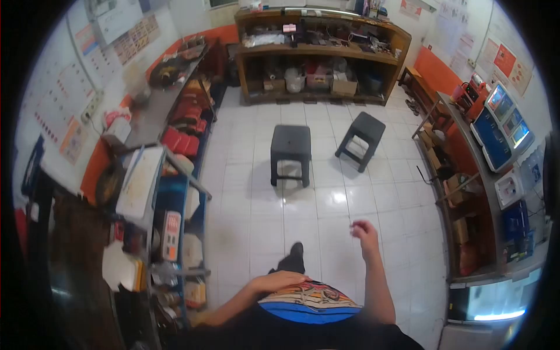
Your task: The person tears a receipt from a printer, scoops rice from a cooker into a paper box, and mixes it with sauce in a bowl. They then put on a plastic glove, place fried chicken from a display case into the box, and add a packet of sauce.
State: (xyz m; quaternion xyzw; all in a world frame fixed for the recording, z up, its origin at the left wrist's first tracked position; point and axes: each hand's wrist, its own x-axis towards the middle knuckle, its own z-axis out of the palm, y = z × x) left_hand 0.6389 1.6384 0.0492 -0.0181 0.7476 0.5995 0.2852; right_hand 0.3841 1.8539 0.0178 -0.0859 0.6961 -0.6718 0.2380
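My left hand lies flat against my front, at the top edge of a patterned cloth with a blue lower band. Its fingers are stretched out and I see nothing held in them. Out to the right, my right hand hangs over the white tiled floor, its fingers curled; whether they hold anything is too small to make out. One dark shoe shows on the floor ahead of my left hand.
Two black stools stand on the floor ahead. A wooden cabinet fills the back. Shelving with boxes lines the left; a metal-edged table and an orange-backed bench line the right.
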